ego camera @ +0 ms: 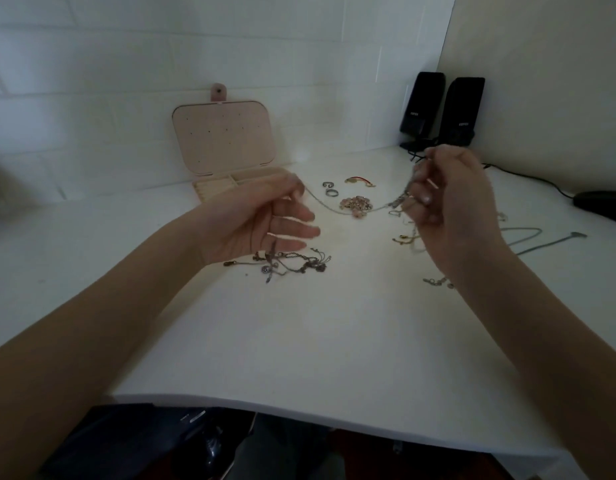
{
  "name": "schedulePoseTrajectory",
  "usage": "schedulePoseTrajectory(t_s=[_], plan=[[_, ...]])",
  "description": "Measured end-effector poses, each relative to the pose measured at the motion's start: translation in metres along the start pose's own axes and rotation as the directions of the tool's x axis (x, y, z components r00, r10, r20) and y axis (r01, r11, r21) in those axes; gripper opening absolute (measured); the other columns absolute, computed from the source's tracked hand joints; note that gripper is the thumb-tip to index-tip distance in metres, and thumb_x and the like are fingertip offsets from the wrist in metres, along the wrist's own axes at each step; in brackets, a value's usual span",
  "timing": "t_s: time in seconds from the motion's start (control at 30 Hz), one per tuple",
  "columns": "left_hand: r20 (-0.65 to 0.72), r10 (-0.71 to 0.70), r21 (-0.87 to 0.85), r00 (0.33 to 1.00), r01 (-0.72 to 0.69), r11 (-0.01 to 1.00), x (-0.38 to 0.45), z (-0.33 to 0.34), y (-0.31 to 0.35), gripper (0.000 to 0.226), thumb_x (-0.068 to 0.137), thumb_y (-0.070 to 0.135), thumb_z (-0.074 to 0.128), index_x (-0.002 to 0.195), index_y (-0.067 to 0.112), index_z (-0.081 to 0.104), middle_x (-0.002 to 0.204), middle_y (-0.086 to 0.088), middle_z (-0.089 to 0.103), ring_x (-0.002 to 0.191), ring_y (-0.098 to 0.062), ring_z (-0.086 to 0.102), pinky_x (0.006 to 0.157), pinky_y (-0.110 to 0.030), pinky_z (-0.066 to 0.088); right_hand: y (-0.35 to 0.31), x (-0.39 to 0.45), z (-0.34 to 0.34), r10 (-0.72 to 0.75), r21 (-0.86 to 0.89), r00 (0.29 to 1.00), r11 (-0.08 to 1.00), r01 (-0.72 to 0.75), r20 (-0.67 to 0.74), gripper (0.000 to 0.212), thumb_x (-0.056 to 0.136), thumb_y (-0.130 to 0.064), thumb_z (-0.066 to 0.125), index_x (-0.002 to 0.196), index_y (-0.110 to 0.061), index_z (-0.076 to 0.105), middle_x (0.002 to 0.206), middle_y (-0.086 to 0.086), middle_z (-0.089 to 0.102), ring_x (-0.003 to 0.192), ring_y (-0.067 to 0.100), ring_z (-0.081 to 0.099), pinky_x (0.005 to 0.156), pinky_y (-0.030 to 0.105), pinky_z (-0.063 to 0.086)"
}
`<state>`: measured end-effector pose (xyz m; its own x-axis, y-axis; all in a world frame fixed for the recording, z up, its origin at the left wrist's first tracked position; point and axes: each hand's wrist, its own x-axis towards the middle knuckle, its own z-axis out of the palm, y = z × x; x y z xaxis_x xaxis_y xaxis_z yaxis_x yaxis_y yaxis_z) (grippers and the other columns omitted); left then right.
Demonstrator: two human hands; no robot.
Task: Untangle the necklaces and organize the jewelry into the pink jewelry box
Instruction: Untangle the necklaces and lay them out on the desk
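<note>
A thin silver chain (329, 206) sags in the air between my two hands. My left hand (265, 216) pinches one end between thumb and forefinger, its other fingers spread out. My right hand (448, 202) is raised at the right and grips the other end with curled fingers, and more chain dangles below it. The pink jewelry box (223, 140) stands open against the back wall behind my left hand. A dark tangle of necklaces (289, 263) lies on the white table under my left hand.
Two rings (330, 189), a red and gold piece (360, 181) and a pink beaded cluster (356, 204) lie mid-table. More chains (521, 233) lie at the right. Two black speakers (441, 109) with cables stand in the back corner. A dark object (602, 204) sits at the right edge.
</note>
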<state>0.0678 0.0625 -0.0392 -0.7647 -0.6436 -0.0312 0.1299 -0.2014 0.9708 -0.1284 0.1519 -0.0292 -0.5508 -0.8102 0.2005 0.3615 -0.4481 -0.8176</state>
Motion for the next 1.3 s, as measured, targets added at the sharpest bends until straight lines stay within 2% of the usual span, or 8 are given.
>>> schedulePoseTrajectory(t_s=[0.13, 0.2, 0.37, 0.43, 0.63, 0.87, 1.03, 1.3], plan=[[0.279, 0.060, -0.413, 0.958, 0.063, 0.908, -0.001, -0.009, 0.007, 0.036, 0.095, 0.025, 0.037, 0.075, 0.010, 0.062, 0.071, -0.008, 0.070, 0.069, -0.017, 0.072, 0.059, -0.028, 0.059, 0.005, -0.005, 0.005, 0.089, -0.162, 0.979, 0.985, -0.060, 0.181, 0.018, 0.096, -0.008, 0.044, 0.080, -0.013, 0.049, 0.060, 0.003, 0.051, 0.044, 0.011, 0.039, 0.037, 0.016, 0.023], [0.173, 0.082, -0.425, 0.982, -0.001, 0.905, -0.001, -0.008, 0.009, 0.033, 0.090, 0.026, 0.041, 0.069, 0.012, 0.062, 0.067, -0.006, 0.071, 0.069, -0.013, 0.072, 0.054, -0.025, 0.058, 0.010, -0.008, 0.005, 0.072, -0.456, 0.970, 0.889, 0.044, 0.234, 0.017, 0.094, -0.008, 0.049, 0.078, -0.014, 0.053, 0.062, 0.003, 0.056, 0.046, 0.013, 0.045, 0.040, 0.019, 0.032], [-0.026, 0.112, -0.370, 0.993, -0.114, 0.922, -0.001, -0.004, 0.009, 0.027, 0.084, 0.027, 0.044, 0.065, 0.013, 0.057, 0.075, -0.006, 0.073, 0.073, -0.012, 0.072, 0.049, -0.022, 0.056, 0.032, -0.015, -0.001, 0.082, -0.872, 0.868, 0.053, 0.487, 0.490, 0.010, 0.090, -0.032, 0.056, 0.080, -0.031, 0.054, 0.073, -0.016, 0.060, 0.071, 0.006, 0.056, 0.084, 0.034, 0.042], [-0.040, 0.111, -0.363, 0.993, -0.118, 0.924, 0.001, -0.004, 0.007, 0.022, 0.086, 0.027, 0.044, 0.072, 0.011, 0.053, 0.087, -0.008, 0.074, 0.084, -0.016, 0.072, 0.055, -0.024, 0.058, 0.037, -0.020, 0.001, 0.019, -0.829, 0.832, -0.071, 0.554, 0.555, 0.014, 0.086, -0.044, 0.057, 0.076, -0.036, 0.053, 0.079, -0.019, 0.058, 0.080, 0.003, 0.051, 0.095, 0.038, 0.031], [0.026, 0.143, -0.404, 0.989, -0.120, 0.907, 0.007, 0.003, -0.003, 0.021, 0.090, 0.025, 0.045, 0.076, 0.010, 0.052, 0.104, -0.013, 0.071, 0.102, -0.023, 0.067, 0.080, -0.030, 0.057, 0.055, -0.040, 0.021, 0.173, -0.784, 0.789, 0.359, 0.506, 0.589, 0.025, 0.081, -0.042, 0.069, 0.100, -0.027, 0.068, 0.089, -0.012, 0.065, 0.078, 0.006, 0.059, 0.073, 0.014, 0.042], [0.010, 0.198, -0.322, 0.980, -0.185, 0.928, 0.011, 0.012, -0.011, 0.013, 0.084, 0.021, 0.049, 0.081, 0.009, 0.055, 0.108, -0.014, 0.069, 0.109, -0.022, 0.064, 0.088, -0.027, 0.054, 0.062, -0.035, 0.021, 0.093, -0.684, 0.866, 0.656, 0.318, 0.491, 0.010, 0.080, -0.021, 0.074, 0.075, -0.014, 0.071, 0.054, -0.015, 0.057, 0.055, 0.005, 0.048, 0.055, 0.018, 0.039], [0.038, 0.186, -0.271, 0.982, -0.169, 0.948, 0.013, 0.012, -0.015, 0.008, 0.084, 0.017, 0.049, 0.084, 0.010, 0.052, 0.109, -0.013, 0.068, 0.111, -0.022, 0.063, 0.093, -0.029, 0.051, 0.060, -0.034, 0.021, 0.098, -0.684, 0.898, 0.685, 0.251, 0.428, 0.010, 0.081, -0.019, 0.073, 0.072, -0.017, 0.069, 0.064, -0.007, 0.063, 0.057, 0.005, 0.053, 0.061, 0.027, 0.046], [0.032, 0.187, -0.242, 0.982, -0.174, 0.955, 0.011, 0.015, -0.016, 0.008, 0.085, 0.018, 0.048, 0.081, 0.014, 0.054, 0.113, -0.011, 0.067, 0.113, -0.020, 0.062, 0.086, -0.028, 0.055, 0.062, -0.037, 0.020, 0.063, -0.775, 0.910, 0.549, 0.311, 0.410, 0.016, 0.078, -0.026, 0.074, 0.077, -0.022, 0.059, 0.070, -0.008, 0.062, 0.053, 0.001, 0.049, 0.054, 0.014, 0.038]])
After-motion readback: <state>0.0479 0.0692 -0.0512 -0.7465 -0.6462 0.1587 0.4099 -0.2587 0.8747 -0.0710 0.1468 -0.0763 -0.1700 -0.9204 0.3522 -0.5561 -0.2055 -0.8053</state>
